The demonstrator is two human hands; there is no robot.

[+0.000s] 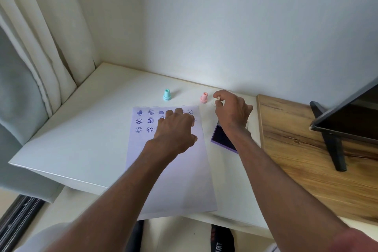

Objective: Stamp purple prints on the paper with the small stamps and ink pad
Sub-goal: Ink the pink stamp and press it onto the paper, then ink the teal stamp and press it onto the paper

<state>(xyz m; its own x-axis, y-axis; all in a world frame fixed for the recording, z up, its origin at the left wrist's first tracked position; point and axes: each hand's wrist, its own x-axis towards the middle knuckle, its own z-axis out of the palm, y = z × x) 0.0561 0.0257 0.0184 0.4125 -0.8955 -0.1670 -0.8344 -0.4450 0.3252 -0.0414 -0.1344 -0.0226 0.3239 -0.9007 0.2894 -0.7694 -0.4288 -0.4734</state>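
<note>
The smooth white paper (173,170) lies flat on the white table (81,139), rows of round purple prints (144,120) under the left hand's (176,129) flat fingers. Right of it sits the square purple ink pad (222,139). Beyond, the right hand (231,111) pinches a small pale stamp (217,99), beside upright pink (204,97) and turquoise stamps (167,94).

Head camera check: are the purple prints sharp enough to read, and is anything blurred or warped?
Head view: the prints on the white paper sheet read clearly as smileys and hearts; soft, even light, no glare; the right hand pinching a small pale stamp is slightly soft; wide-angle bending shows at the curtain and the dark screen.
</note>
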